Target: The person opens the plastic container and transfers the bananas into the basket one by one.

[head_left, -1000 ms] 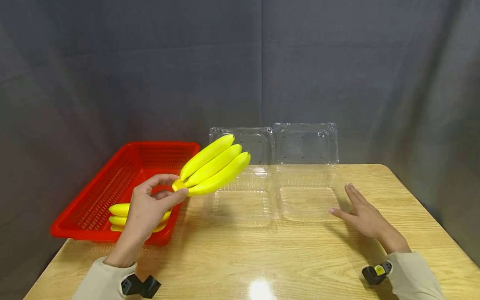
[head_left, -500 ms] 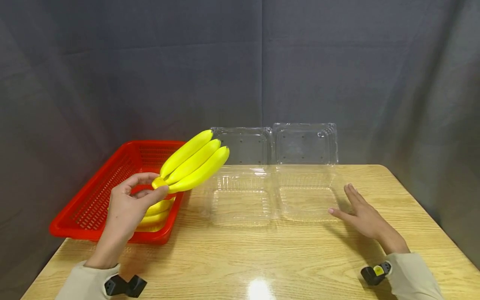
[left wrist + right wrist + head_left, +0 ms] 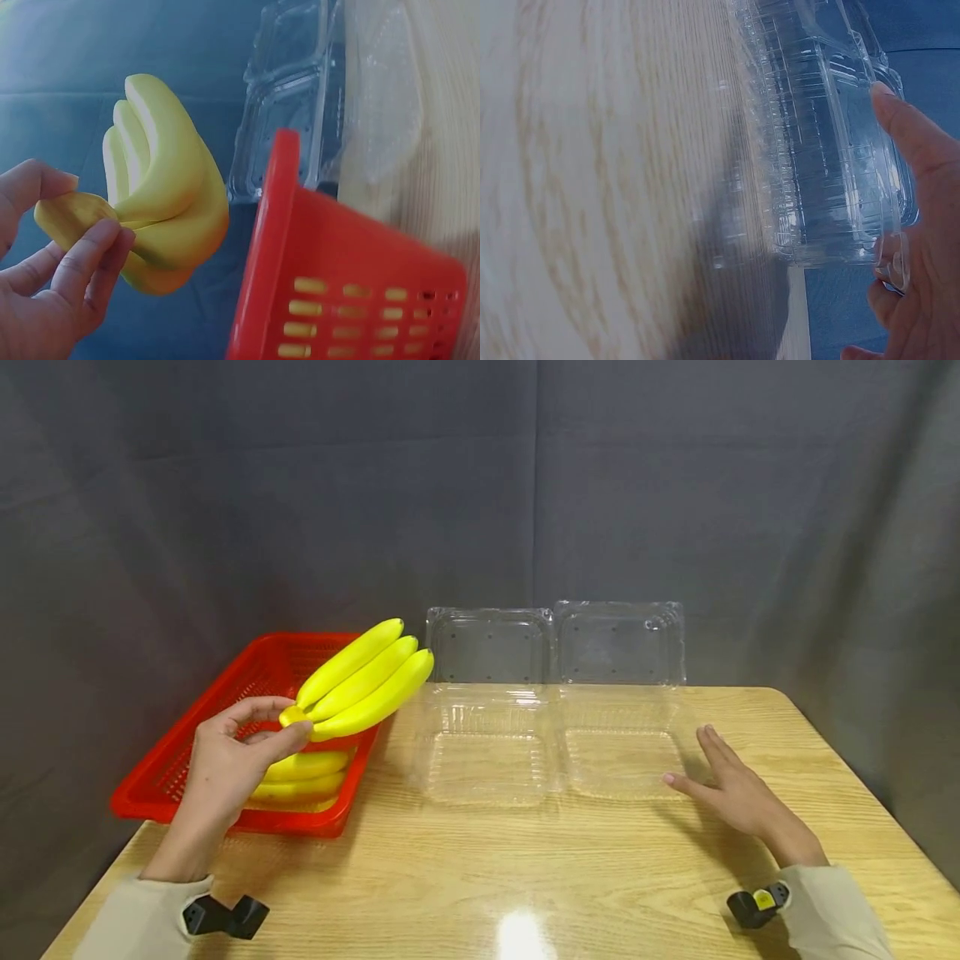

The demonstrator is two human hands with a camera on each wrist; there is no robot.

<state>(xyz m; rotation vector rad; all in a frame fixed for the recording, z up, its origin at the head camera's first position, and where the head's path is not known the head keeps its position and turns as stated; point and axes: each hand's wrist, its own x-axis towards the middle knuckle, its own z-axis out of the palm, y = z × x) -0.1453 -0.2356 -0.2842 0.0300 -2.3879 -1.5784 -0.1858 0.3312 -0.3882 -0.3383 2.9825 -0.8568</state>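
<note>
A bunch of yellow bananas (image 3: 363,685) hangs in the air over the right side of the red basket (image 3: 333,822), tips pointing up and to the right. My left hand (image 3: 225,760) pinches its stem end between thumb and fingers; the left wrist view shows this grip on the bananas (image 3: 165,165) up close. More bananas (image 3: 315,768) lie inside the basket, partly behind the hand. My right hand (image 3: 738,793) is at the right edge of the right clear plastic container (image 3: 618,647), fingers extended. Whether its thumb touches the container wall (image 3: 832,150), I cannot tell.
Beside that one stands a second clear container (image 3: 491,647), its lid also raised at the back. Both sit on the wooden table (image 3: 450,868), right of the basket. A grey curtain (image 3: 480,485) closes off the back and sides.
My left hand has moved left with the banana bunch, from near the left container to over the basket. The head view has shifted slightly. My right hand has stayed by the right container.
</note>
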